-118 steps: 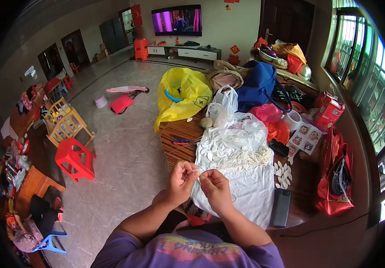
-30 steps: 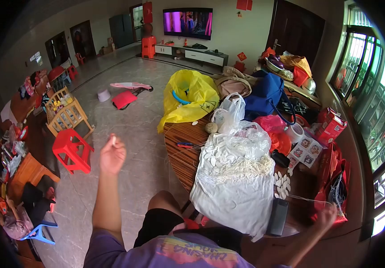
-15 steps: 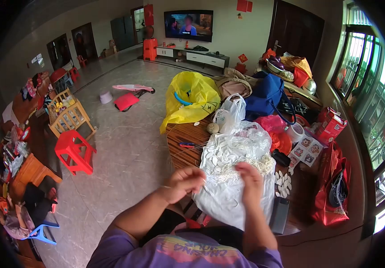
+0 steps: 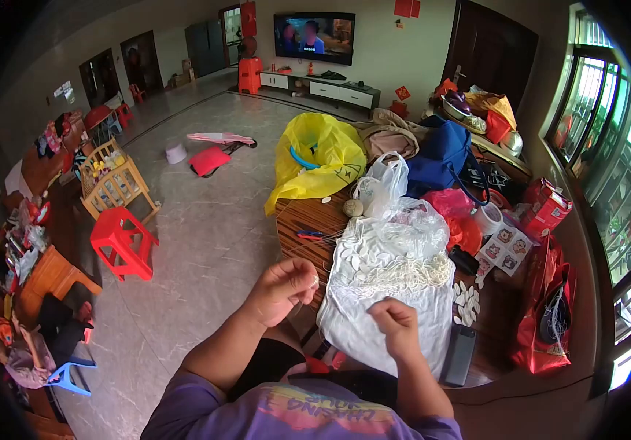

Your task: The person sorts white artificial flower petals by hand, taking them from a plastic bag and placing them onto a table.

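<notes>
My left hand [image 4: 285, 292] is raised over the table's near left edge, its thumb and fingers pinched together. A small white piece [image 4: 315, 281] shows at the fingertips, too small to name. My right hand [image 4: 397, 326] is above the white cloth [image 4: 359, 325], fingers curled and closed; what they hold, if anything, cannot be made out. Farther up the cloth lie flat white oval pieces [image 4: 355, 253] and a tangle of cream-coloured cords [image 4: 425, 274]. More white ovals [image 4: 466, 303] rest on the wood to the right.
Clear plastic bags [image 4: 403, 224], a yellow bag [image 4: 315, 158] and a blue bag [image 4: 436, 158] crowd the table's far side. A dark phone [image 4: 460, 355] lies at right, beside a red bag [image 4: 546, 323]. On the floor at left stands a red stool [image 4: 121, 238]. Another person [image 4: 33, 348] sits far left.
My right hand has come down toward me and its fingers have curled in. The left hand has risen slightly and shifted left. The camera view has shifted a little.
</notes>
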The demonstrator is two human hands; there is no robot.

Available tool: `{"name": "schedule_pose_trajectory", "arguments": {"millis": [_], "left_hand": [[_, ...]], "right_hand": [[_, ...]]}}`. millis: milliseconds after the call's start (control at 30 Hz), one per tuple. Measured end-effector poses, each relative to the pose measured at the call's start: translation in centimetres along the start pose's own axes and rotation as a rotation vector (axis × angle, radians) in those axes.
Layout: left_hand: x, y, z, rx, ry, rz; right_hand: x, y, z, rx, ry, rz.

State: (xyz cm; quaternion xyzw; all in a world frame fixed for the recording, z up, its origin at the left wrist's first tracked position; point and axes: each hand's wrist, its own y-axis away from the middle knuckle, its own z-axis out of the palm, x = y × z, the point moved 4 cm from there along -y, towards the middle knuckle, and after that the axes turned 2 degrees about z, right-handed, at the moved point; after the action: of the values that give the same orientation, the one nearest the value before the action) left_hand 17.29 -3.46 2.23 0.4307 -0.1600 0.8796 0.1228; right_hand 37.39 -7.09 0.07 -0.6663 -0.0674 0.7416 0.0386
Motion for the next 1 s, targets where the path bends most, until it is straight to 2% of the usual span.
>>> {"name": "schedule_pose_trajectory", "arguments": {"millis": [33, 100, 167, 267, 367, 667, 1000], "left_hand": [[0.4, -0.1, -0.2, 0.014, 0.019, 0.014], [1.2, -0.4, -0.6, 0.042, 0.058, 0.042], [1.5, -0.5, -1.2, 0.069, 0.097, 0.101], [2.6, -1.4, -2.2, 0.177, 0.085, 0.171], [2.9, -1.8, -2.5, 0.199, 0.041, 0.247], [3.2, -1.6, -3.2, 0.287, -0.046, 0.323], [3.4, -1.5, -3.4, 0.253, -0.067, 0.357]], "right_hand": [[0.2, 0.1, -1.2, 0.053, 0.067, -0.033], [1.2, 0.4, -3.8, 0.134, 0.118, 0.059], [0.9, 1.1, -6.0, 0.260, 0.079, 0.050], [2.7, 2.0, -8.5, 0.310, 0.100, 0.063], [2.2, 2.0, -9.9, 0.424, 0.088, 0.029], [4.1, 2.4, -12.0, 0.534, 0.042, 0.032], [4.8, 2.2, -12.4, 0.531, 0.051, 0.021]]}}
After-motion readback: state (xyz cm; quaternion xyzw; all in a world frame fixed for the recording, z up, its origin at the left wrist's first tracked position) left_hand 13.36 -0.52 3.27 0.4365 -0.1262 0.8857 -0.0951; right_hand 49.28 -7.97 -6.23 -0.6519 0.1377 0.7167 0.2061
